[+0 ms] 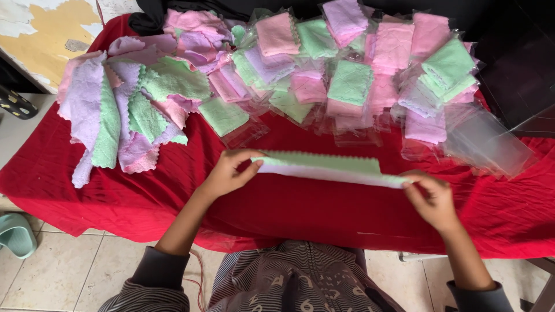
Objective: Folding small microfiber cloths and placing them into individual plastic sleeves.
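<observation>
A light green cloth (329, 166) with a scalloped edge is stretched out flat between my two hands, just above the red table cover (324, 208). My left hand (228, 173) pinches its left end. My right hand (432, 199) pinches its right end. Both hands are near the front of the table, close to my body.
A loose heap of purple, green and pink cloths (124, 104) lies at the back left. Several cloths packed in clear plastic bags (358, 75) cover the back middle and right. Empty clear bags (483, 141) lie at right. A green slipper (16, 234) sits on the tiled floor.
</observation>
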